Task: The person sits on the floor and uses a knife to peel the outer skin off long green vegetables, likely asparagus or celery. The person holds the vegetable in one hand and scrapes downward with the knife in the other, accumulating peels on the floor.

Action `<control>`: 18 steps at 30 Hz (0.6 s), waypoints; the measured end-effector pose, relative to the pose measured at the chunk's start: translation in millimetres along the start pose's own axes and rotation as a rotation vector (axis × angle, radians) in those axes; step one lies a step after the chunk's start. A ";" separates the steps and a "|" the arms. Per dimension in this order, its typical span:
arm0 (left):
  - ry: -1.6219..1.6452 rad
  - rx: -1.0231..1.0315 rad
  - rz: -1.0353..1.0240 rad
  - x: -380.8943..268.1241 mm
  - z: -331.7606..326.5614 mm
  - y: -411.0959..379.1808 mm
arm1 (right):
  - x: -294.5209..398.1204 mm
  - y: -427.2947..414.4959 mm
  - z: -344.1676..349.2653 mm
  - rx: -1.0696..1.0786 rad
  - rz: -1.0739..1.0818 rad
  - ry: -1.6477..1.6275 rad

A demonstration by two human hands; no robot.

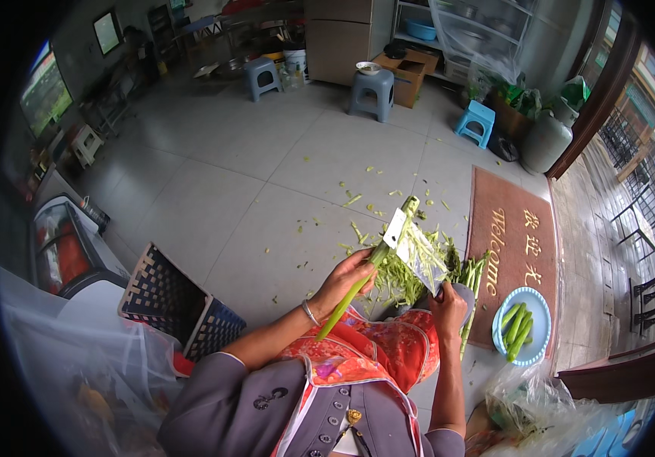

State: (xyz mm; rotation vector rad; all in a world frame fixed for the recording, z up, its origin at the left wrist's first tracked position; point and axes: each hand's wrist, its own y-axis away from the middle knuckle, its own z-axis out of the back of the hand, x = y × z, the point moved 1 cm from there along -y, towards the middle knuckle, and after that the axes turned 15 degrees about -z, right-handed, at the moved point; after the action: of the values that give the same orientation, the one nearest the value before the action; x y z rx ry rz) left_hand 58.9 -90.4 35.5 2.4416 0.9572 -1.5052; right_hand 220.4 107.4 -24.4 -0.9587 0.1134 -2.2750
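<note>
My left hand grips a long green vegetable stem, held slanting over my lap. In my right hand is the handle of a wide-bladed kitchen knife, with green shreds stuck on the blade. The blade's far end lies against the upper part of the stem. Below, a heap of green peelings lies on the floor. Unpeeled-looking stalks lie to the right of my right hand. Several smooth green stems rest in a light blue basin.
A brown welcome mat lies at the right, partly under the basin. A woven basket stands at my left. Further off are a grey stool bearing a bowl, a blue stool and a gas cylinder.
</note>
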 end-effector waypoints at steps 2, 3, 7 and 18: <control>0.010 0.016 0.017 -1.6 -0.3 4.5 | -14.1 -14.1 -3.8 -0.019 -0.110 0.051; 0.022 0.016 0.031 -5.7 -1.8 7.1 | -18.7 -21.8 -4.8 -0.028 -0.165 0.076; 0.156 -0.036 0.082 -5.4 5.4 7.6 | -28.3 -28.7 -2.6 -0.046 -0.226 -0.017; 0.077 -0.055 0.081 2.9 16.6 6.9 | 30.9 26.3 15.1 0.133 0.069 -0.012</control>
State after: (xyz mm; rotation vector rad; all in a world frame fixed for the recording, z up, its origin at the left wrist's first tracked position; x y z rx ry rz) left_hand 51.0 -101.5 23.3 2.4844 0.8881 -1.3505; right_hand 228.7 70.7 -3.0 -0.8854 -0.0095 -2.1841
